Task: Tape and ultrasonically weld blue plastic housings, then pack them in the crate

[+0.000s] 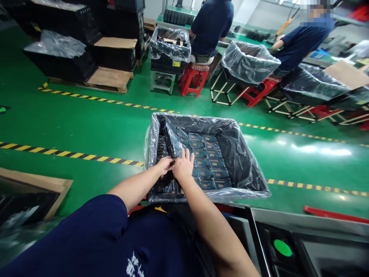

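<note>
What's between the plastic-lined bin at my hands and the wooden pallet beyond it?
In the head view, there's green floor crossed by a yellow-and-black tape line.

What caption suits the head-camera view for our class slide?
Left hand and right hand at rows of dark packages in a plastic-lined bin.

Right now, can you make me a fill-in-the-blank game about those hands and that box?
The left hand and right hand reach into a box lined with clear ____. The dark packs inside lie in neat ____. The tape on the green floor is yellow and ____. The stool farther away is ____.

Missing words: plastic, rows, black, red.
</note>
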`<state>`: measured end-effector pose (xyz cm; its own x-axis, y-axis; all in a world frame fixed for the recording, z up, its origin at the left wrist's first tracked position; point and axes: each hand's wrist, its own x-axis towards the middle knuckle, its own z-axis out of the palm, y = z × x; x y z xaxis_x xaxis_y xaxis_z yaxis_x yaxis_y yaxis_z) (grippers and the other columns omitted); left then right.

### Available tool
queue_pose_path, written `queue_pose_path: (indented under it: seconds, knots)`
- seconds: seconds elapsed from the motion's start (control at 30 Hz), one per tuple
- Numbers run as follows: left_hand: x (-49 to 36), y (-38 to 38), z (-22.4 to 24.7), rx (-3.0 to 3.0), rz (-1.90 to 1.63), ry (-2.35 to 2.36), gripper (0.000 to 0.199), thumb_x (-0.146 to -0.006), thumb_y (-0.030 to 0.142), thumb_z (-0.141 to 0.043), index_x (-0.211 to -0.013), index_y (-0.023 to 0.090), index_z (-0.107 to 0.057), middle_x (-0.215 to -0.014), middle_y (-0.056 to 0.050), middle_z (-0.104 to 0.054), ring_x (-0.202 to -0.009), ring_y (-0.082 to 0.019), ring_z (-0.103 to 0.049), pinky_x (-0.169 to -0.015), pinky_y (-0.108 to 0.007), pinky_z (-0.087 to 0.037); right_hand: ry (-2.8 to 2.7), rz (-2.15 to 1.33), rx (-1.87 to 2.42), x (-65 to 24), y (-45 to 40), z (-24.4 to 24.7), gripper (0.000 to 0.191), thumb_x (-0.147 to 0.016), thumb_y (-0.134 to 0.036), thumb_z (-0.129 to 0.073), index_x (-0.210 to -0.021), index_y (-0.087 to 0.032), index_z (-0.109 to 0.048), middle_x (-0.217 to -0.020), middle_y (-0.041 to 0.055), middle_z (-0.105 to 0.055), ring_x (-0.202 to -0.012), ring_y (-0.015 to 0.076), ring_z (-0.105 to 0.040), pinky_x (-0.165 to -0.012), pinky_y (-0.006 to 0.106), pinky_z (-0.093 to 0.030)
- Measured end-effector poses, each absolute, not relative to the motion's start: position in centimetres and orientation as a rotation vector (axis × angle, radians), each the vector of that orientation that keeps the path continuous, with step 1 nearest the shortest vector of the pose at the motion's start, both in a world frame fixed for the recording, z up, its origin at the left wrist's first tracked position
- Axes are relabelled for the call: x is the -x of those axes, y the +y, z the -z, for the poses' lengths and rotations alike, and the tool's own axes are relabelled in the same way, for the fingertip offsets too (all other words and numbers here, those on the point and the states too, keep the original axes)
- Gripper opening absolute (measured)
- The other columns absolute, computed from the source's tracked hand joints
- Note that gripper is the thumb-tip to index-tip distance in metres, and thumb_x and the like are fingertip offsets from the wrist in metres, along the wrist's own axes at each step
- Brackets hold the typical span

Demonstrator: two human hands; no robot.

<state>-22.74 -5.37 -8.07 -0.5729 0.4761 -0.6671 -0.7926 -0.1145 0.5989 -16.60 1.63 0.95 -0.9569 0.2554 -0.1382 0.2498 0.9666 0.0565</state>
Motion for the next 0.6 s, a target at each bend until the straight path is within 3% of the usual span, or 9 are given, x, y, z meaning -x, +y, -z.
queue_pose_path:
  seconds: [0.23,0.6]
  knots:
    - [23.03,-5.22,8.1,0.37,-1.694,1.421,0.022,-0.092,0.032,-0.056,-0.103,0.012,-0.058,-0.083,-0.001,-0.059,-0.062,-0.008,-0.054,-0.054,-0.021,-0.048,2.967,-0.084,-0.385,16.63,1.58,-0.63,0.038,-0.085,-0.029,-0.049,-0.11,-0.012,-0.072,-0.15,0.0141,-0.037,-0.134,0.0341,-0.028,-0.112,0.054,-0.01]
    - [23.27,-5.5,7.62,0.202,-1.442,1.881,0.02,-0.09,0.032,-0.059,-0.095,0.012,-0.061,-0.078,0.0,-0.06,-0.061,-0.008,-0.055,-0.056,-0.023,-0.049,2.961,-0.071,-0.354,16.39,1.37,-1.57,0.041,-0.091,-0.02,-0.037,-0.112,-0.016,-0.072,-0.144,0.014,-0.044,-0.132,0.0323,-0.032,-0.112,0.052,-0.009]
